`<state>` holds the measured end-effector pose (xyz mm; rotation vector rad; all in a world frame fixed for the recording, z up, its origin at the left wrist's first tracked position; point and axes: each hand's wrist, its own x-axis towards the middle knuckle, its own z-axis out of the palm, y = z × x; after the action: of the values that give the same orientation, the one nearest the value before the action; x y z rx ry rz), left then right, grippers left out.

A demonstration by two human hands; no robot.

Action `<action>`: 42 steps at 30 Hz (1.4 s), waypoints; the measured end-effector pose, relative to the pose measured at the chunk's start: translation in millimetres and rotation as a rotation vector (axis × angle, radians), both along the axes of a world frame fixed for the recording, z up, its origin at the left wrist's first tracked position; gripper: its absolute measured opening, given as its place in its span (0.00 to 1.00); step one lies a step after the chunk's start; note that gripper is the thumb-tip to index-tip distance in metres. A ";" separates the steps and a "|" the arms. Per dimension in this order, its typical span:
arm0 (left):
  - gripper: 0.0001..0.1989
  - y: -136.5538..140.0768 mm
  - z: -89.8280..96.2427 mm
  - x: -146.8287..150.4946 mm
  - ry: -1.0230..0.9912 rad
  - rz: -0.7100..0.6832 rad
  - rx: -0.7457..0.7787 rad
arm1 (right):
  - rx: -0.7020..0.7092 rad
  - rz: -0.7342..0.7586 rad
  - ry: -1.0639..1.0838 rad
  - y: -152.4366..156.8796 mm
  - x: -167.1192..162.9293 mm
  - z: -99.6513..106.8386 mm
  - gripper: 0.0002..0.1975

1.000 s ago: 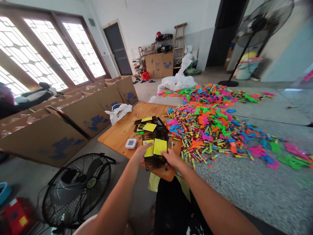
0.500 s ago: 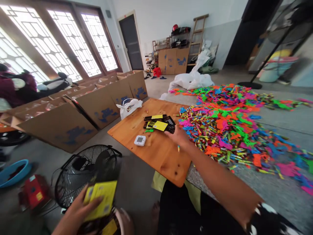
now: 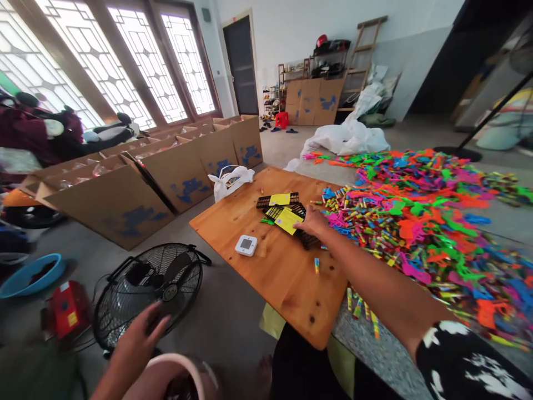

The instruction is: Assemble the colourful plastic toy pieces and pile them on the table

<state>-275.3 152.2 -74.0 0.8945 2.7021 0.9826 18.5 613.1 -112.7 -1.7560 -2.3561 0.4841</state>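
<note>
A person's two bare hands at a wooden table [image 3: 233, 222], seen from head height. The right hand [image 3: 315, 223], right of centre in the frame, has its fingers narrowed on the near end of a yellow card [image 3: 287, 220], which lies tilted on black grid frames [image 3: 308, 239] in the middle of the frame; a second yellow card [image 3: 280, 199] lies just behind. The left hand [image 3: 135, 344], at lower left, holds nothing visible, its thumb and fingers parted near a pink bucket [image 3: 175, 361] with dark contents. On the table are a white digital device [image 3: 246, 245], a green plastic piece [image 3: 267, 221] and a small colourful tube [image 3: 317, 265]. A bright heap of toy pistols and tubes [image 3: 416, 216] spreads across the right; cardboard boxes [image 3: 108, 205] stand at left, behind a black fan [image 3: 141, 283]
</note>
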 end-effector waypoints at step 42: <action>0.25 297.2 18.0 236.9 -1.588 -0.606 0.735 | 0.023 -0.050 1.091 -137.9 142.8 68.5 0.17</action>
<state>-38.5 449.3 -56.0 0.4785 0.7124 1.5163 161.3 475.2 -44.2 -1.0591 -1.5050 1.0519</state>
